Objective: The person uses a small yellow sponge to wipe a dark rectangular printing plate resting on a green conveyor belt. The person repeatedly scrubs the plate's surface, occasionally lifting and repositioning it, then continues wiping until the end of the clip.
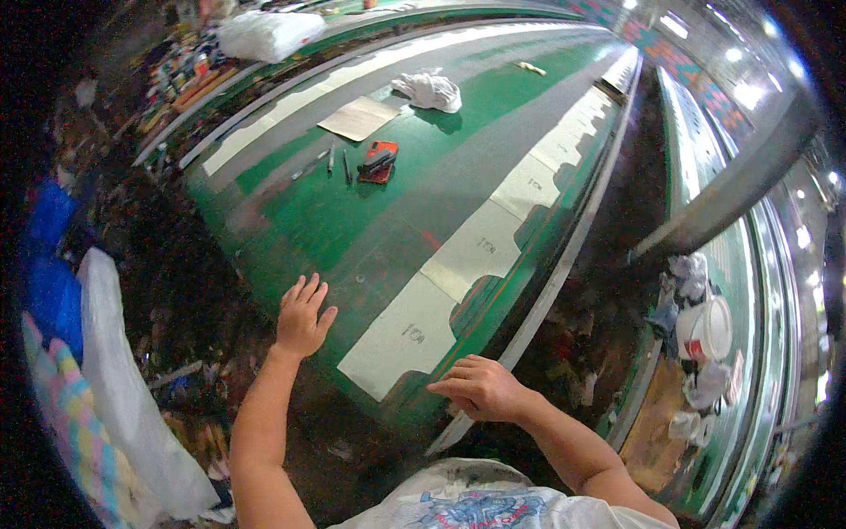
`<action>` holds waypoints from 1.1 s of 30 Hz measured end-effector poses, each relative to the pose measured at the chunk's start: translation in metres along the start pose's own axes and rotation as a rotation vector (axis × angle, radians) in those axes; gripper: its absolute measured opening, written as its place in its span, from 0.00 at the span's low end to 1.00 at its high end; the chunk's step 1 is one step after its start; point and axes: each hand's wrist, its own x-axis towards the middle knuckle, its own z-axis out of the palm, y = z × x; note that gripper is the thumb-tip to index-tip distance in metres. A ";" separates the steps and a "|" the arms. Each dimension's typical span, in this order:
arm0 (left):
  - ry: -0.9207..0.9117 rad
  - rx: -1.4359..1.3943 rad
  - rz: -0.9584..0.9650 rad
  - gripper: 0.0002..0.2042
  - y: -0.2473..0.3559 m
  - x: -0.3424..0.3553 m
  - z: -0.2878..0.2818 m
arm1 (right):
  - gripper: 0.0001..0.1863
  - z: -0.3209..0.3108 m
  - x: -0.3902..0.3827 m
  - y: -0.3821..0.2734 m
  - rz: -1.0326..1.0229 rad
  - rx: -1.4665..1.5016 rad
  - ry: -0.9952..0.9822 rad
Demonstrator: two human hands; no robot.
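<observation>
My left hand point(304, 319) is open, its fingers spread over the near left edge of the long green table point(304, 234). It holds nothing. My right hand point(483, 388) is by the table's near right edge, loosely bent, its index finger stretched left toward the notched corner of the nearest pale paper sheet point(397, 348). No object shows in it, though its palm is hidden. Similar sheets with one notched side, such as the second pale sheet point(476, 251), run end to end along the right edge, each bearing small dark marks.
On the table lie a red-and-black device point(377, 163), a pen point(346, 166), a tan sheet point(359, 118) and a crumpled white cloth point(429, 90). A grey post point(731, 198) leans at right above a white bucket point(705, 328). White wrapped material point(132, 379) stands at left.
</observation>
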 end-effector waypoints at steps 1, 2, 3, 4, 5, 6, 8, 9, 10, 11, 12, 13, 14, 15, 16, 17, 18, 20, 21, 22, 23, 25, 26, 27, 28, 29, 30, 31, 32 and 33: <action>0.012 0.029 -0.051 0.31 0.011 -0.001 0.000 | 0.27 -0.008 -0.003 0.011 -0.032 0.035 -0.011; -0.022 0.069 -0.116 0.32 0.021 0.002 0.001 | 0.27 -0.017 -0.008 0.024 -0.086 0.030 -0.009; -0.052 0.110 -0.173 0.33 0.031 0.005 0.001 | 0.26 -0.023 -0.015 0.033 -0.130 0.033 -0.006; -0.105 0.156 -0.233 0.34 0.041 0.007 -0.001 | 0.25 -0.026 -0.025 0.038 -0.162 0.044 0.007; -0.143 0.187 -0.281 0.35 0.052 0.009 -0.002 | 0.24 -0.030 -0.038 0.042 -0.159 0.046 -0.003; -0.175 0.219 -0.342 0.36 0.063 0.015 -0.002 | 0.22 -0.040 -0.049 0.049 -0.162 0.035 -0.015; -0.244 0.261 -0.436 0.39 0.084 0.028 -0.001 | 0.20 -0.069 -0.072 0.059 -0.157 0.008 -0.003; -0.285 0.279 -0.474 0.40 0.094 0.032 -0.002 | 0.18 -0.083 -0.083 0.063 -0.155 0.003 0.022; -0.317 0.311 -0.505 0.41 0.102 0.035 -0.002 | 0.17 -0.094 -0.091 0.068 -0.150 -0.002 0.045; -0.334 0.304 -0.537 0.42 0.110 0.036 -0.002 | 0.17 -0.105 -0.098 0.074 -0.138 -0.008 0.060; -0.326 0.290 -0.553 0.42 0.116 0.036 -0.002 | 0.16 -0.114 -0.103 0.079 -0.119 -0.011 0.070; -0.321 0.276 -0.568 0.42 0.121 0.036 -0.001 | 0.16 -0.120 -0.106 0.084 -0.101 -0.026 0.081; -0.336 0.273 -0.597 0.42 0.124 0.035 -0.001 | 0.16 -0.124 -0.108 0.088 -0.102 -0.013 0.099; -0.349 0.250 -0.612 0.42 0.125 0.034 0.001 | 0.16 -0.126 -0.108 0.093 -0.103 -0.013 0.112; -0.342 0.247 -0.604 0.42 0.127 0.031 0.002 | 0.15 -0.128 -0.107 0.098 -0.088 -0.016 0.105; -0.333 0.243 -0.607 0.42 0.129 0.028 0.004 | 0.16 -0.129 -0.103 0.103 -0.133 0.000 0.110; -0.341 0.234 -0.630 0.41 0.130 0.025 0.005 | 0.16 -0.129 -0.100 0.106 -0.160 0.016 0.097; -0.294 0.222 -0.613 0.41 0.134 0.020 0.008 | 0.16 -0.127 -0.094 0.106 -0.197 0.029 0.045; -0.290 0.223 -0.625 0.40 0.137 0.018 0.010 | 0.17 -0.126 -0.089 0.106 -0.210 0.020 0.007; -0.263 0.214 -0.617 0.40 0.139 0.017 0.010 | 0.17 -0.127 -0.083 0.105 -0.233 0.006 -0.029; -0.252 0.215 -0.617 0.40 0.141 0.017 0.010 | 0.17 -0.129 -0.076 0.103 -0.262 0.004 -0.031; -0.212 0.210 -0.617 0.39 0.144 0.017 0.011 | 0.17 -0.131 -0.061 0.098 -0.327 0.009 -0.041; -0.182 0.205 -0.616 0.39 0.144 0.017 0.011 | 0.17 -0.132 -0.052 0.095 -0.343 -0.013 -0.066; -0.167 0.197 -0.619 0.38 0.144 0.017 0.012 | 0.17 -0.132 -0.042 0.094 -0.354 -0.032 -0.095; -0.132 0.209 -0.600 0.38 0.144 0.016 0.013 | 0.17 -0.135 -0.034 0.093 -0.349 -0.061 -0.140; -0.109 0.218 -0.587 0.37 0.143 0.015 0.015 | 0.18 -0.137 -0.026 0.092 -0.401 -0.077 -0.160; -0.076 0.243 -0.569 0.37 0.143 0.015 0.018 | 0.18 -0.139 -0.018 0.093 -0.439 -0.097 -0.191; -0.032 0.239 -0.565 0.36 0.142 0.015 0.022 | 0.19 -0.140 -0.010 0.093 -0.487 -0.108 -0.210; 0.019 0.253 -0.559 0.36 0.141 0.015 0.025 | 0.20 -0.139 -0.003 0.094 -0.497 -0.121 -0.245; 0.049 0.272 -0.566 0.35 0.142 0.015 0.029 | 0.21 -0.138 0.003 0.095 -0.518 -0.126 -0.268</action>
